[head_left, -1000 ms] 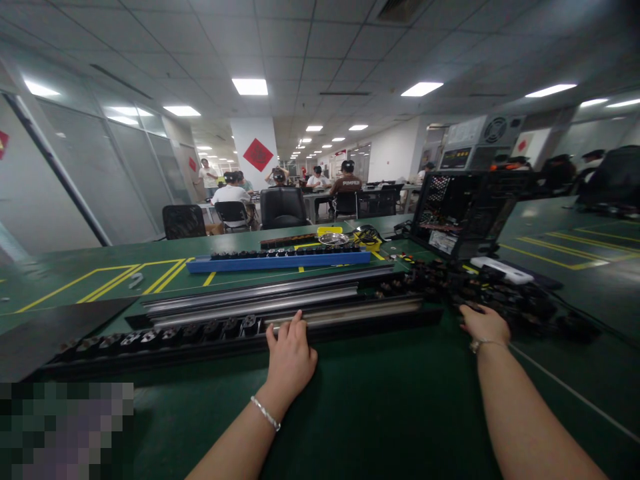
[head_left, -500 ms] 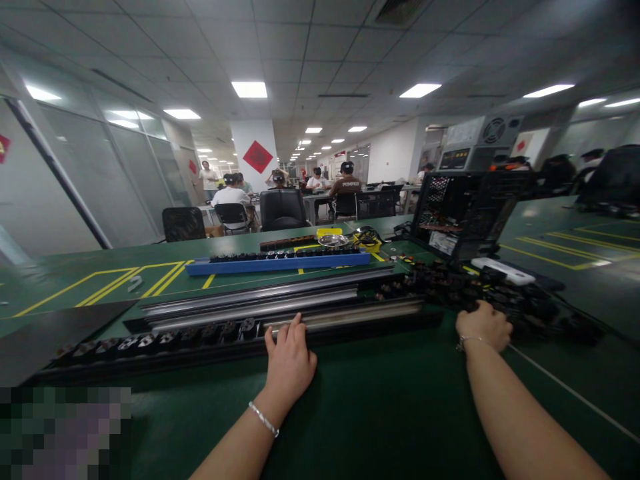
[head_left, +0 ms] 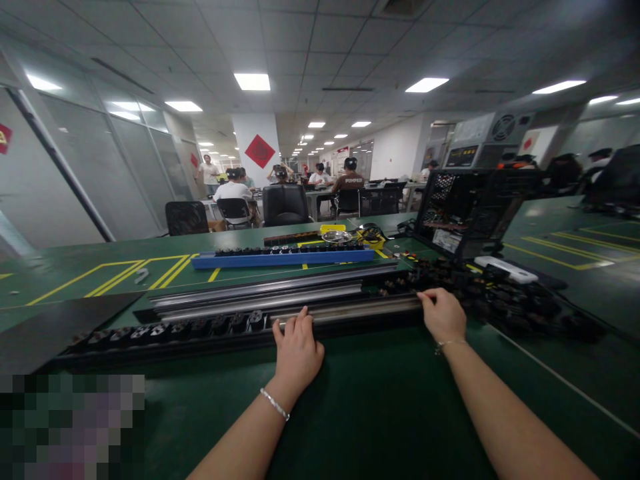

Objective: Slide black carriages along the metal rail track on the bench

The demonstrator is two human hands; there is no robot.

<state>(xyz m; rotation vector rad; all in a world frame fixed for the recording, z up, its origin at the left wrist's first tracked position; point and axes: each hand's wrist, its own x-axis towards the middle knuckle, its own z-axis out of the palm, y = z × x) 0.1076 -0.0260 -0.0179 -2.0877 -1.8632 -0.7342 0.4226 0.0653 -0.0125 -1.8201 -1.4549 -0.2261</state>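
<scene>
My left hand [head_left: 299, 347] lies with fingers spread on the near edge of a long black rail with a metal channel [head_left: 360, 311]. Left of it, a row of small round black parts [head_left: 200, 327] stands in the same rail. My right hand [head_left: 445, 317] is at the rail's right end, thumb and fingertips pinched together. Whatever is between those fingertips is too small or hidden to make out. Beyond my right hand lies a heap of loose black parts [head_left: 520, 303].
Behind the near rail lie other metal rails [head_left: 270, 287] and a blue tray [head_left: 280, 259] filled with black parts. An open computer case [head_left: 480, 213] stands at the back right, near a white power strip [head_left: 505, 269]. A dark flat panel [head_left: 75, 327] is at left; people sit farther off.
My right hand has moved left from the heap of black parts to the right end of the near rail. My left hand stays on the rail's edge.
</scene>
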